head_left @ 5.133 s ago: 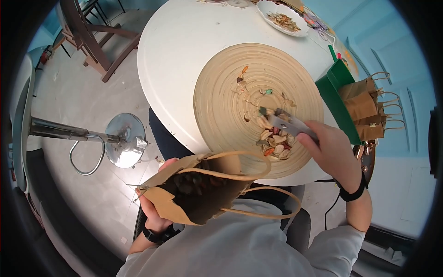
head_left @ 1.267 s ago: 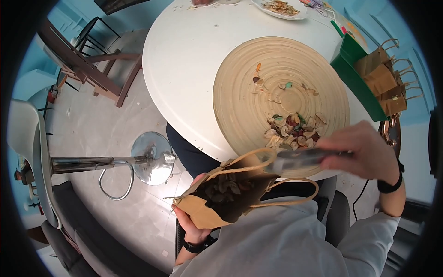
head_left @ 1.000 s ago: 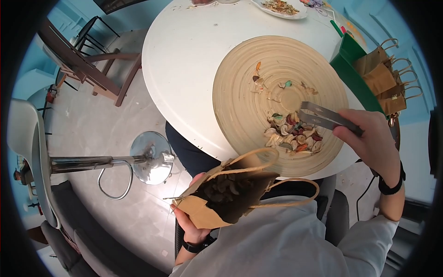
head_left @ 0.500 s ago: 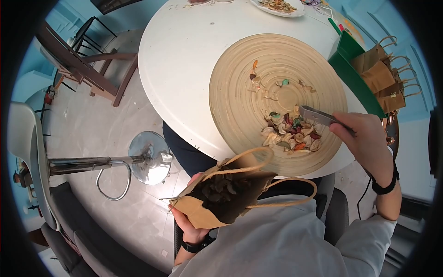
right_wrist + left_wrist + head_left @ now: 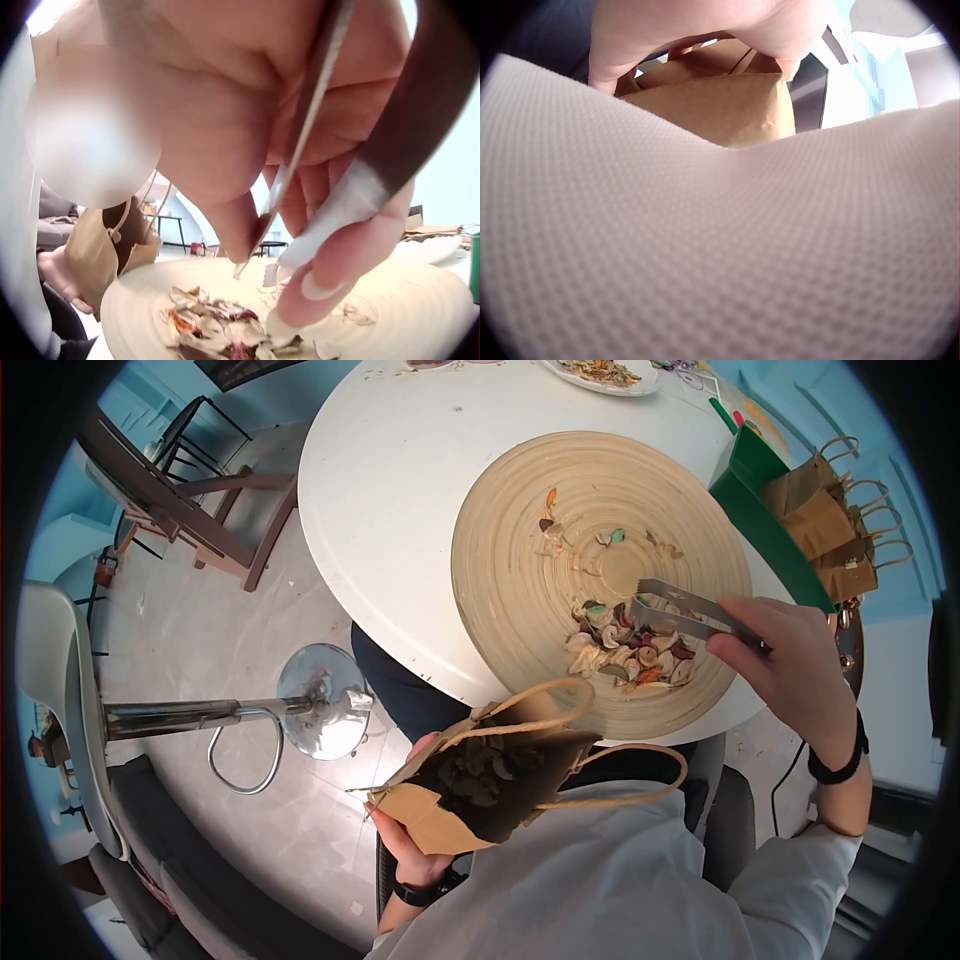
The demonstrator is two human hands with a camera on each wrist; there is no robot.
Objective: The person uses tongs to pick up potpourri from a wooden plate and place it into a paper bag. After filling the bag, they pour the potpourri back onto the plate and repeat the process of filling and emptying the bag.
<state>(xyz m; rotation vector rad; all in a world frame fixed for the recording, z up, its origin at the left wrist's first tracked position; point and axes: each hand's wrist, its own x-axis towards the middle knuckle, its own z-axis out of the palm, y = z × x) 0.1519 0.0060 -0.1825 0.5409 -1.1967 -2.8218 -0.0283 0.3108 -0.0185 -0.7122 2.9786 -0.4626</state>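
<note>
The left hand [image 5: 410,847] grips a brown paper bag [image 5: 425,818] from below and the side, its mouth tilted up and dark dried pieces inside. In the left wrist view the hand [image 5: 705,22] spans the bag [image 5: 712,109]. Metal tongs [image 5: 690,603] are pinched in the right hand [image 5: 795,665], their tips apart over dried petals [image 5: 625,645] on a round ribbed wooden tray [image 5: 520,470]. The right wrist view shows the tongs [image 5: 352,195] between thumb and fingers of the hand [image 5: 225,112], with nothing visible between the tips, above the petals [image 5: 217,326].
The tray stands on a white round table [image 5: 380,480]. A white plate [image 5: 640,384] of dried bits is at the far edge. Right of the tray is a green box [image 5: 765,525] with paper bags [image 5: 815,515]. A stool base [image 5: 325,700] stands on the floor at left.
The right hand has carried the tongs from beside the bag back over the petals; their tips closed among the petals, then parted. The left hand keeps hold of the bag.
</note>
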